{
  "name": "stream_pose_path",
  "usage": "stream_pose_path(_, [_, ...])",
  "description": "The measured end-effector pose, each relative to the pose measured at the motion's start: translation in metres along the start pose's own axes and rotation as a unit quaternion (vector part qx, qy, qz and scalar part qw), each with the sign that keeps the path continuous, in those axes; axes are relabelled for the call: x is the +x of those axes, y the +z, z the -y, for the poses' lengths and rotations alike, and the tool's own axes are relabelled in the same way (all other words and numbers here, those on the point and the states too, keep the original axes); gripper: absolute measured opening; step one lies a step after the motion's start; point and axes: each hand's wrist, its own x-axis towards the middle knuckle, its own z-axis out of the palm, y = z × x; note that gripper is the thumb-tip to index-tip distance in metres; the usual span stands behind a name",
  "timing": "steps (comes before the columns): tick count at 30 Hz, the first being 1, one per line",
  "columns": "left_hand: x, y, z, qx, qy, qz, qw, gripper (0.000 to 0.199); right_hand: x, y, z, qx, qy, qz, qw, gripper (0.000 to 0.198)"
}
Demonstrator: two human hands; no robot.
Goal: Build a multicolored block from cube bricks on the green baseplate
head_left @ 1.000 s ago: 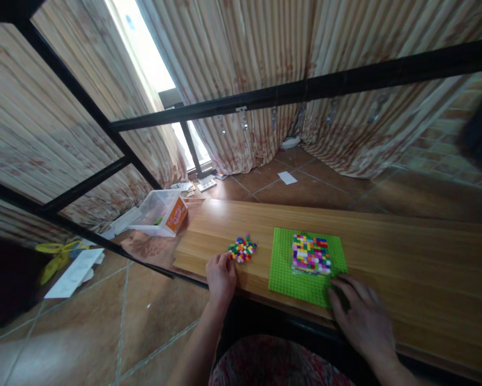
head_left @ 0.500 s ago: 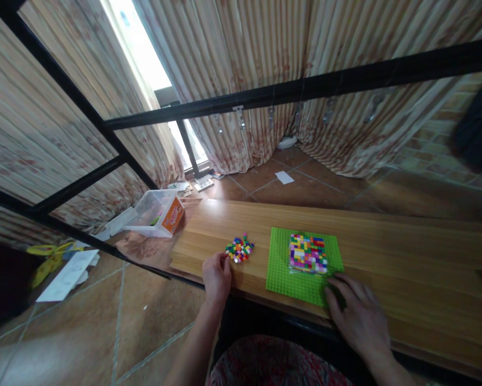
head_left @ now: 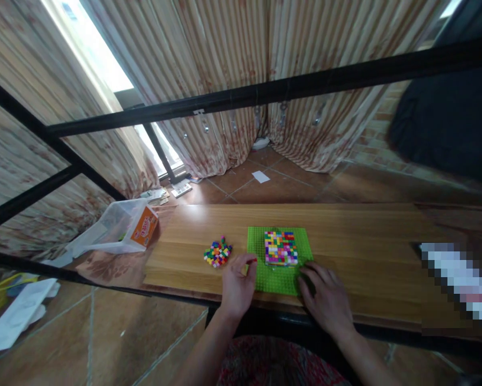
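Observation:
My left hand [head_left: 239, 284] is closed in a pinch at the left edge of the green baseplate [head_left: 281, 281], with a small red brick [head_left: 254, 260] between thumb and fingertip. A multicoloured block of small bricks [head_left: 280, 247] stands on the baseplate, its top a patchwork of colours. To the left lies a pile of loose bricks [head_left: 217, 252] on the wood. My right hand [head_left: 325, 292] rests at the baseplate's lower right edge, its thumb and fingers apart, holding nothing that I can see.
The wooden table [head_left: 369, 241] carries all of this. Beyond its left end is a clear plastic box [head_left: 122, 225] with an orange label. A black metal bar [head_left: 232, 99] crosses above the far side. A blurred-out object [head_left: 458, 279] lies at the right.
My left hand has moved right, from the loose pile to the baseplate's left edge, with a red brick in its fingers. My right hand stays by the baseplate. The view has swung right.

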Motion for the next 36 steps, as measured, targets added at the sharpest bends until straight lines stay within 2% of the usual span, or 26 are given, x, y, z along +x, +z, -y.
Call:
stream_pose_path(6, [0.019,0.027,-0.021,0.106,0.095,0.045,0.989,0.012,0.002,-0.005,0.004,0.000,0.006,0.008,1.000,0.024])
stream_pose_path(14, [0.026,0.036,-0.016,0.147,0.149,0.064,0.976,0.014,0.004,-0.007,0.006,0.002,0.010,0.021,1.000,0.023])
stream_pose_path(22, [0.027,0.038,-0.015,0.142,0.137,0.042,0.979,0.016,0.004,-0.007,0.005,0.003,0.013,0.024,1.000,0.023])
stream_pose_path(30, [0.024,0.039,-0.018,0.146,0.101,0.032,0.984,0.008,0.002,-0.006,0.006,-0.004,0.015,0.025,1.000,0.024])
stream_pose_path(36, [0.019,0.033,-0.020,0.174,0.116,0.034,0.977,0.012,0.003,-0.006,0.006,-0.001,0.015,0.021,1.000,0.023])
